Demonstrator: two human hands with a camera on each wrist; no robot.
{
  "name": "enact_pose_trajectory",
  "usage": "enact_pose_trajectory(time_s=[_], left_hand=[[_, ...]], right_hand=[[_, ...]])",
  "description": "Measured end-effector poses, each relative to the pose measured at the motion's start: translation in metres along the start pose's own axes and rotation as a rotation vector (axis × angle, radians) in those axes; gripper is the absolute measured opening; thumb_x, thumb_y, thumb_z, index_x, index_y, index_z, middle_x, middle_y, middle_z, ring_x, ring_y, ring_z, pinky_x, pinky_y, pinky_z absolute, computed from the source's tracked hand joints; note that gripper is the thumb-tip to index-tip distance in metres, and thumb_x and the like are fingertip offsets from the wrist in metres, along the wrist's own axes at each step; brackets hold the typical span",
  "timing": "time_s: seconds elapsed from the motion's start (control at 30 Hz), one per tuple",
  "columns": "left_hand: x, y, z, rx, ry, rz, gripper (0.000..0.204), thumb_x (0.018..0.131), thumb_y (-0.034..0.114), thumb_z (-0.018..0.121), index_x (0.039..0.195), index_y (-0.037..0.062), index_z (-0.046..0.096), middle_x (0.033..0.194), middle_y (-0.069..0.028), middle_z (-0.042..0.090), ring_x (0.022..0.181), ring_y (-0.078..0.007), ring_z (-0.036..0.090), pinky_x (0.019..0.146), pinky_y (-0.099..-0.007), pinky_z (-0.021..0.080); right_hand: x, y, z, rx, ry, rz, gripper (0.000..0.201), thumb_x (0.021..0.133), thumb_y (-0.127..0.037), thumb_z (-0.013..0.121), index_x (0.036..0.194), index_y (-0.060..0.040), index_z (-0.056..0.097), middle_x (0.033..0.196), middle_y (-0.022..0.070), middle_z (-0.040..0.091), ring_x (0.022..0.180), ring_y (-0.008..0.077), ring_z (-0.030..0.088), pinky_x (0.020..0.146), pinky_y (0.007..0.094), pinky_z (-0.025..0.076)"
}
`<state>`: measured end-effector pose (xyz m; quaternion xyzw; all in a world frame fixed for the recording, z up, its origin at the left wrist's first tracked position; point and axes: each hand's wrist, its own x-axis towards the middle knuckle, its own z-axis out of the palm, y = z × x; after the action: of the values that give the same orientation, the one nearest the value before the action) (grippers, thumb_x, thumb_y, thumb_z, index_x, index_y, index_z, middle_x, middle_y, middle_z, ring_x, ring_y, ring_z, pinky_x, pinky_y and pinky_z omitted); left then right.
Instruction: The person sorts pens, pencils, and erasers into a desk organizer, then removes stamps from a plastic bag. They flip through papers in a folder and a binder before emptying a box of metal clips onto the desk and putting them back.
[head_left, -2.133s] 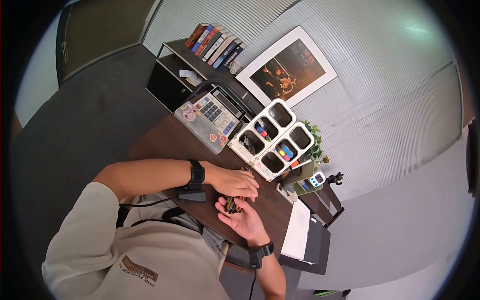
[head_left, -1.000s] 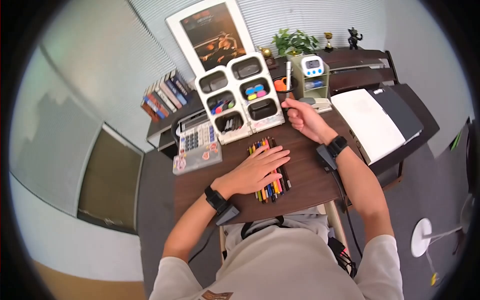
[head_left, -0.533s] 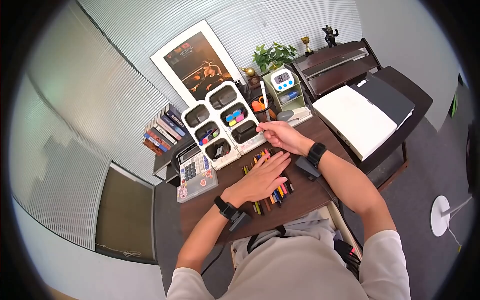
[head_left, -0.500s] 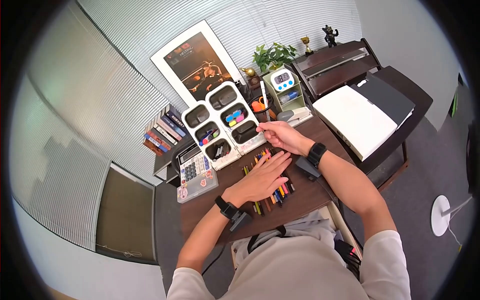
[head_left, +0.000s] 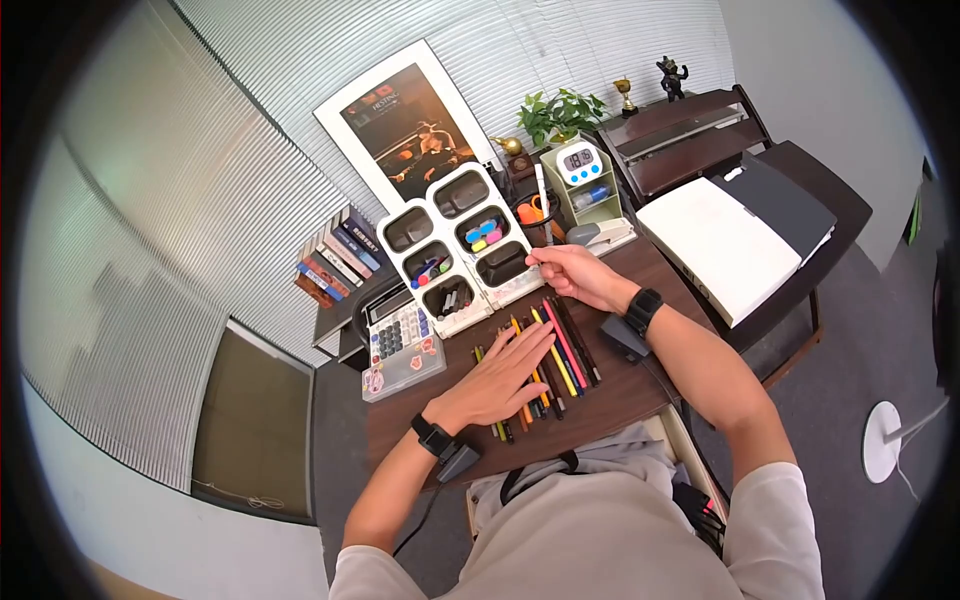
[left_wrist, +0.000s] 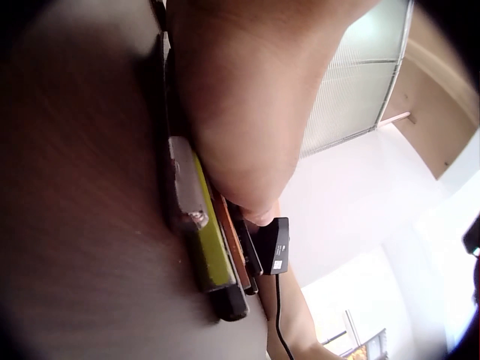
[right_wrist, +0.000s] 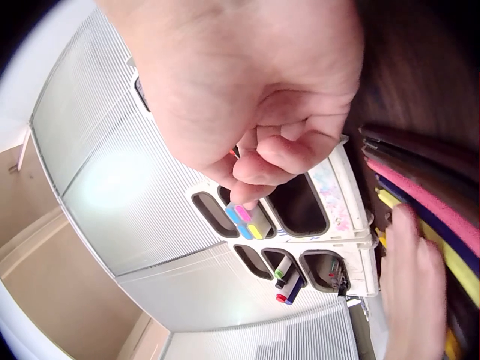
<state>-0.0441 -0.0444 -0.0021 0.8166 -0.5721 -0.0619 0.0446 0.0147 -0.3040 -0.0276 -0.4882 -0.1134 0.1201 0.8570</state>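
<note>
Colored pencils (head_left: 559,352) lie side by side on the dark wooden desk (head_left: 625,385). My left hand (head_left: 497,382) rests over them with straight fingers, covering their middle part. In the left wrist view the heel of that hand is right above a grey-ended stick and an olive pencil (left_wrist: 214,259). My right hand (head_left: 582,277) is raised in front of the white organizer (head_left: 465,318), at its lower right compartment. The right wrist view shows its fingers (right_wrist: 274,154) curled in toward the palm, with no held thing visible. Markers and highlighters (right_wrist: 244,223) sit in other compartments.
A calculator (head_left: 400,335) and clear sticker-covered case (head_left: 405,372) stand left of the organizer. To its right are a pen cup (head_left: 540,222), a green holder with a timer (head_left: 580,163) and a stapler (head_left: 603,233). A white binder (head_left: 715,245) lies farther right.
Both hands were together around the bunched pencils; then the right hand moved away to the organizer. The left hand has flattened over the pencils and slid left, and they lie more spread out.
</note>
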Motion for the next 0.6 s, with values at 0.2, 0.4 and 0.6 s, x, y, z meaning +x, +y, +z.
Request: enact_pose_trajectory(time_s=[0.2, 0.4, 0.6], left_hand=[[-0.022, -0.001, 0.001, 0.021, -0.034, -0.014, 0.074, 0.106, 0.039, 0.05, 0.166, 0.0056, 0.021, 0.173, -0.0173, 0.016, 0.161, -0.0328, 0.013, 0.13, -0.054, 0.008], [-0.032, -0.004, 0.003, 0.088, -0.04, -0.028, 0.077, 0.106, 0.049, 0.05, 0.166, 0.009, 0.022, 0.173, -0.0162, 0.016, 0.16, -0.0351, 0.012, 0.13, -0.054, 0.009], [-0.023, -0.002, -0.006, 0.08, -0.032, -0.022, 0.08, 0.104, 0.052, 0.054, 0.166, 0.0105, 0.024, 0.173, -0.0175, 0.017, 0.16, -0.036, 0.015, 0.13, -0.0542, 0.012]], right_hand=[[-0.001, 0.0, 0.002, -0.016, 0.033, 0.019, 0.025, 0.106, -0.029, 0.061, 0.113, -0.0052, 0.067, 0.077, -0.0087, 0.05, 0.06, 0.0015, 0.039, 0.051, 0.0191, 0.032], [0.0, 0.002, 0.004, -0.035, 0.03, 0.023, 0.025, 0.106, -0.029, 0.061, 0.113, -0.0053, 0.067, 0.077, -0.009, 0.05, 0.059, 0.0012, 0.04, 0.052, 0.019, 0.033], [0.0, 0.001, 0.004, -0.029, 0.051, 0.024, 0.025, 0.108, -0.027, 0.058, 0.112, -0.004, 0.067, 0.075, -0.0084, 0.049, 0.059, 0.0019, 0.041, 0.05, 0.0182, 0.032]])
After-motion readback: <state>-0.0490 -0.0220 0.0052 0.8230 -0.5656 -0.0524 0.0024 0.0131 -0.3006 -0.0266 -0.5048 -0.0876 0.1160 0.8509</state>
